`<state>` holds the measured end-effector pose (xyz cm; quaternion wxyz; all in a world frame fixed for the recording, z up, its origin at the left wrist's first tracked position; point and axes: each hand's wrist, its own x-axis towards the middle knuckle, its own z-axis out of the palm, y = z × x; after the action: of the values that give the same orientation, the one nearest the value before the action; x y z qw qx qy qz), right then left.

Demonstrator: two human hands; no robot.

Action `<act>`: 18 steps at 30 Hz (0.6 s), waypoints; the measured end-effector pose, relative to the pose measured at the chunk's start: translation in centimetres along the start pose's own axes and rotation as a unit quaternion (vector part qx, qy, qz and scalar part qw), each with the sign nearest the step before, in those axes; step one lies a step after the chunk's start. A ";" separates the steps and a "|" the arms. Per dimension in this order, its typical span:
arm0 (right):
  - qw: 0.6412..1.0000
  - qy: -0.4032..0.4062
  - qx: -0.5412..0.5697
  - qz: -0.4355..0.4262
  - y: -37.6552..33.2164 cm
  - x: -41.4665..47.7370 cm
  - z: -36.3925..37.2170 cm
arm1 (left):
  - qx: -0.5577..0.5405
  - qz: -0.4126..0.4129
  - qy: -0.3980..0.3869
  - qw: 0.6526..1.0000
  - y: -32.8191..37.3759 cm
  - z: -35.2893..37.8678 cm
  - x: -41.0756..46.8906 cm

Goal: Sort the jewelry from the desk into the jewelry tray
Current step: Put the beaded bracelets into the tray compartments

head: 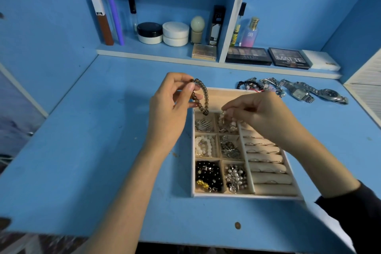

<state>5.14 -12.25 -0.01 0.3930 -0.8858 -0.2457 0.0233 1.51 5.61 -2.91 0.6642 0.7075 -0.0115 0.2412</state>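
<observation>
A beige jewelry tray lies on the blue desk, its small compartments holding beads, pearls and silver pieces, with ring rolls on its right side. My left hand holds a brown bead bracelet above the tray's upper left corner. My right hand pinches a white bead bracelet over the upper middle compartment. Behind the tray, black bead bracelets and silver watches lie on the desk.
A low shelf at the back carries cosmetic jars, tubes, a perfume bottle and eyeshadow palettes. A white slatted panel stands at the right. The desk's front edge runs near the bottom of the view.
</observation>
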 end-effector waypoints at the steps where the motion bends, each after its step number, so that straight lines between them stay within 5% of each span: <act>1: 1.000 -0.003 0.013 0.007 0.1 0.1 -0.2 | 0.000 -0.001 0.000 1.000 0.0 0.0 0.0; 7: 0.974 0.079 -0.192 -0.088 1.1 0.1 0.6 | 0.007 0.000 -0.003 1.000 -0.1 0.0 0.0; 18: 0.960 0.093 -0.239 -0.117 1.8 -0.2 1.9 | 0.010 0.001 -0.005 1.000 -0.1 0.0 -0.1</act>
<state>5.27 -12.11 -2.60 0.1913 -0.9172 -0.3085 -0.1644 1.48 5.55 -2.99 0.6572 0.7149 -0.0129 0.2384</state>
